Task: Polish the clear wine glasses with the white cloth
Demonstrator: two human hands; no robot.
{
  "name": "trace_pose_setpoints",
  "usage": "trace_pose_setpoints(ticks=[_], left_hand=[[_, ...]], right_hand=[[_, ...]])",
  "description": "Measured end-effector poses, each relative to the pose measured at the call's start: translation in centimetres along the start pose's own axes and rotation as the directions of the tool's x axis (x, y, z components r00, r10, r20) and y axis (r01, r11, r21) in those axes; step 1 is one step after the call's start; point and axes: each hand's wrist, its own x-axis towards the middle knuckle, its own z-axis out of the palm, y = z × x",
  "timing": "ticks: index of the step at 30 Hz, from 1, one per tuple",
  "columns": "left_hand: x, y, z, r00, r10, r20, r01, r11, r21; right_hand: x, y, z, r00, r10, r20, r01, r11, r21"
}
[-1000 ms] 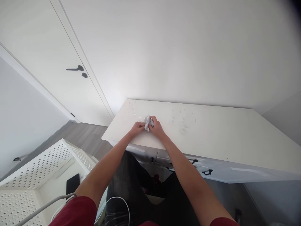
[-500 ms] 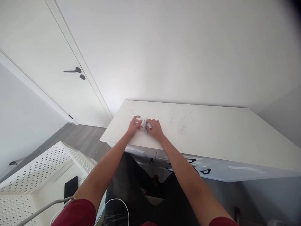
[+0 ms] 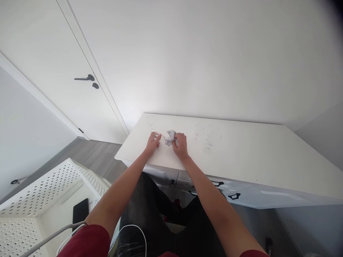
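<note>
My right hand (image 3: 180, 145) is closed on a crumpled white cloth (image 3: 169, 137) that rests on the white desk top (image 3: 241, 153). My left hand (image 3: 153, 142) lies just left of the cloth with its fingers stretched flat on the desk, holding nothing. Several clear water drops and ring-shaped wet marks (image 3: 209, 137) lie on the desk to the right of my hands, and a few more drops (image 3: 150, 119) sit near the far left corner.
The desk stands against a white wall, with black-handled drawers (image 3: 230, 194) under its front edge. A white door with a black lever handle (image 3: 85, 78) is at the left. A white perforated shelf (image 3: 53, 192) holding a black phone (image 3: 80, 211) stands at lower left.
My left hand has let go of the cloth and moved left, flattening on the desk. The right hand keeps the bunched cloth, now a little further from me.
</note>
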Motion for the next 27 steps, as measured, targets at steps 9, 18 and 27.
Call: trace_pose_setpoints(ticks=[9, 18, 27], left_hand=[[0.4, -0.3, -0.6, 0.994, -0.044, -0.095, 0.036, 0.996, -0.077], [-0.3, 0.4, -0.2, 0.997, -0.025, 0.07, 0.028, 0.999, -0.038], [0.0, 0.1, -0.3, 1.0, -0.006, 0.021, 0.006, 1.0, -0.03]], right_hand=[[-0.7, 0.3, 0.2, 0.979, -0.024, -0.202, 0.016, 0.999, -0.044], [0.4, -1.0, 0.3, 0.955, 0.114, 0.273, -0.12, 0.993, 0.006], [0.5, -1.1, -0.7, 0.936, 0.096, 0.338, -0.141, 0.984, 0.112]])
